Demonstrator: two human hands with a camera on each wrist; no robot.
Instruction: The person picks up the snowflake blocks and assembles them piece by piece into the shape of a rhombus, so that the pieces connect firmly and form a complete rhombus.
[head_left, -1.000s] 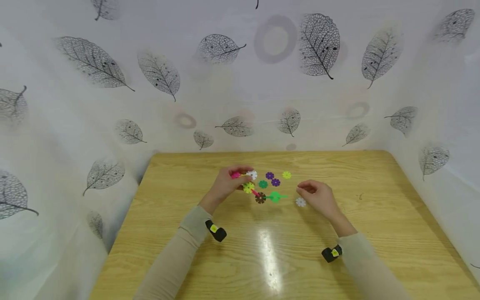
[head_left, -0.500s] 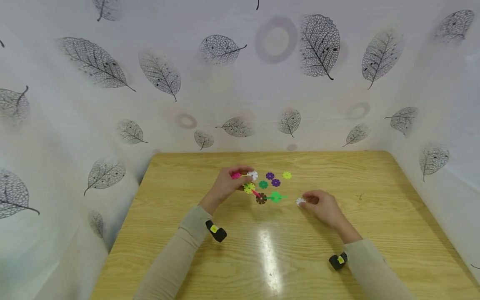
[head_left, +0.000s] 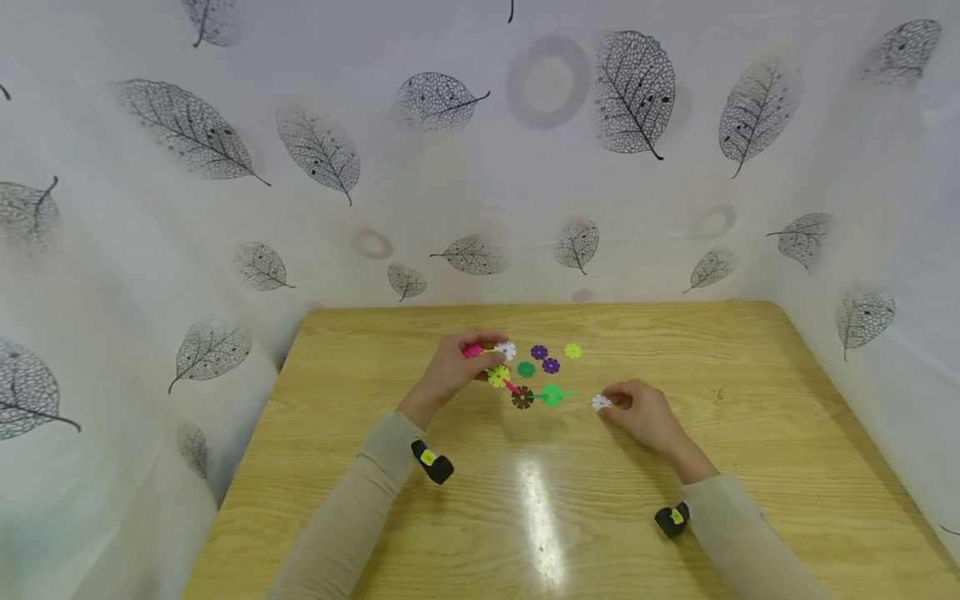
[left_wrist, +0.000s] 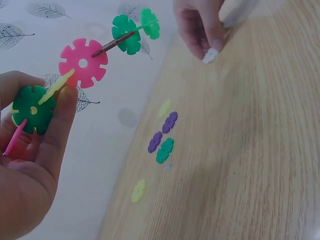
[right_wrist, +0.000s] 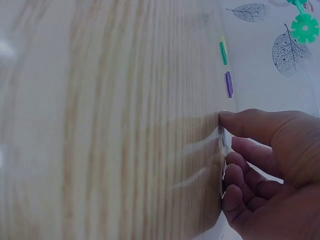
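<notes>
Right hand [head_left: 647, 412] fingertips pinch white disc [head_left: 601, 402], flat on table [head_left: 750, 433], right of assembly. Left hand [head_left: 456, 367] grips linked disc chain [head_left: 525, 390]; chain's free end points toward white disc.

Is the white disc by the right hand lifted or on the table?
On the table: the white disc lies flat, the right hand pinching its edge.

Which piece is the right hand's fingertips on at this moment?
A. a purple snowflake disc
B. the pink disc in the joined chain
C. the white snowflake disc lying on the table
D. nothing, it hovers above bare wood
C: the right hand has its fingertips pinching the white snowflake disc on the table; the purple discs lie apart from it.
</notes>
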